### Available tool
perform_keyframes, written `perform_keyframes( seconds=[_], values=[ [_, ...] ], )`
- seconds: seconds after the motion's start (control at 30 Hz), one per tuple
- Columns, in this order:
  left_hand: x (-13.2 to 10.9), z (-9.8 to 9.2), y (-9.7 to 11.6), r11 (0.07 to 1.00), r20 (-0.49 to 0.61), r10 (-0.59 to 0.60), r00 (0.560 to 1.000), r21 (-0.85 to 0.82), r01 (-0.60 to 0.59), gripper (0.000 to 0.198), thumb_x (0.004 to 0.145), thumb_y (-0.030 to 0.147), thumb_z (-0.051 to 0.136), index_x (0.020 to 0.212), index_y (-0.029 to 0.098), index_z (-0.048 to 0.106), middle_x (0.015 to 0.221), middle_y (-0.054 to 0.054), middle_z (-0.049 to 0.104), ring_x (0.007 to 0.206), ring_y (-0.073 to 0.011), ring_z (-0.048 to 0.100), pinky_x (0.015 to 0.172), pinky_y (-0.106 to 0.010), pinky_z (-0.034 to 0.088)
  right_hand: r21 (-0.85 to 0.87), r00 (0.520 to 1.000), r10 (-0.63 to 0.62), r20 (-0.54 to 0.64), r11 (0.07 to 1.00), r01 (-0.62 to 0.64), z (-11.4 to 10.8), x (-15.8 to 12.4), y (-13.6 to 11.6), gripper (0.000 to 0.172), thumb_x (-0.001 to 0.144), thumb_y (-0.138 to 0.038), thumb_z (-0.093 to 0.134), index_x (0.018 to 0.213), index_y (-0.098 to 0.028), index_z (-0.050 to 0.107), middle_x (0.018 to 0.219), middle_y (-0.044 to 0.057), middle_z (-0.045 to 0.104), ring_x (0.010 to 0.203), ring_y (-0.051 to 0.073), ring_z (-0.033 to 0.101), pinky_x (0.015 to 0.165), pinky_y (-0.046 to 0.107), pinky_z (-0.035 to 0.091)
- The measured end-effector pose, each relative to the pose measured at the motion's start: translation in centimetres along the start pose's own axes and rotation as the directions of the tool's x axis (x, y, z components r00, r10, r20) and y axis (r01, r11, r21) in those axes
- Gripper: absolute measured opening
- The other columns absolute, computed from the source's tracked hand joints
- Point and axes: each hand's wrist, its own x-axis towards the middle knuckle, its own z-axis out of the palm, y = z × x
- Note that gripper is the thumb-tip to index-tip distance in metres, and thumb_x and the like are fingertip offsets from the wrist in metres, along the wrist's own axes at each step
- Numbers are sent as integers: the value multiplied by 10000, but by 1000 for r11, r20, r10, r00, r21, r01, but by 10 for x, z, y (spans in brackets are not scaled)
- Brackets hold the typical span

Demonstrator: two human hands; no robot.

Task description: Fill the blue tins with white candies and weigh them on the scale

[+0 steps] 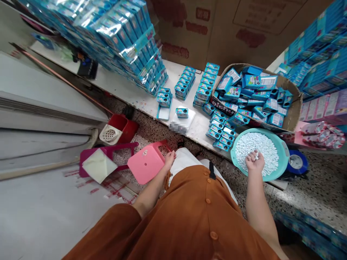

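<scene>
My right hand (pixel 255 161) is over a turquoise basin (pixel 284 154) heaped with small white candy-like pellets (pixel 256 142). Its palm faces up, and the curled fingers hold a few of the pellets. Down at my left side, my left hand (pixel 170 159) has its fingers curled together beside a pink plastic stool (pixel 145 164); whatever they may hold is hidden. On the white worktop ahead, one small blue box (pixel 181 112) sits on a white flat device like a scale (pixel 191 117). Left of it, a blue tray (pixel 163 114) is partly filled with similar boxes.
A cardboard carton (pixel 294 119) full of jumbled blue boxes stands behind the basin. Rows of blue boxes (pixel 221 133) line the worktop. Wrapped stacks (pixel 130 43) rise at the left. A purple stool (pixel 88 159) and red bin (pixel 130 128) are on the floor.
</scene>
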Motion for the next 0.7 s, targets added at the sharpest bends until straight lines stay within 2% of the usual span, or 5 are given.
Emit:
perform_keyframes(
  seconds=[0.2, 0.4, 0.53, 0.63, 0.7],
  values=[
    [20, -8, 38, 998, 34, 50, 998, 24, -51, 484, 670, 623, 623, 754, 150, 567, 663, -31, 622, 546, -109, 535, 561, -249, 427, 201, 994, 83, 74, 975, -96, 71, -18, 6, 78, 723, -187, 485, 782, -215, 527, 589, -67, 361, 397, 54, 272, 333, 158, 215],
    [50, -34, 83, 989, 113, 120, 986, 79, -129, 510, 682, 651, 603, 763, 148, 578, 731, -70, 648, 623, -139, 581, 615, -285, 465, 331, 960, 205, 189, 908, -259, 197, -24, 49, 47, 777, -186, 449, 760, -205, 488, 593, -66, 364, 411, 48, 297, 336, 143, 236],
    [72, -56, 118, 966, 147, 197, 969, 137, -217, 453, 700, 614, 619, 776, 169, 584, 778, -68, 642, 726, -171, 597, 719, -318, 481, 347, 961, 250, 119, 896, -276, 284, -10, 86, 161, 857, -257, 423, 704, -208, 443, 562, -71, 372, 382, 46, 262, 313, 149, 199],
    [84, -59, 154, 859, 258, 379, 889, 258, -442, 361, 755, 529, 617, 886, 193, 597, 887, -65, 640, 847, -197, 603, 814, -340, 479, 395, 965, 255, 60, 882, -258, 333, 6, 111, 243, 892, -317, 403, 675, -208, 420, 546, -67, 395, 370, 45, 275, 304, 153, 190],
    [89, -50, 181, 669, 366, 537, 760, 365, -648, 344, 796, 482, 600, 1003, 209, 579, 990, -75, 628, 952, -222, 590, 886, -379, 466, 424, 970, 240, 47, 874, -237, 357, 17, 125, 281, 897, -370, 416, 668, -207, 421, 543, -66, 407, 367, 43, 291, 302, 154, 194]
  ],
)
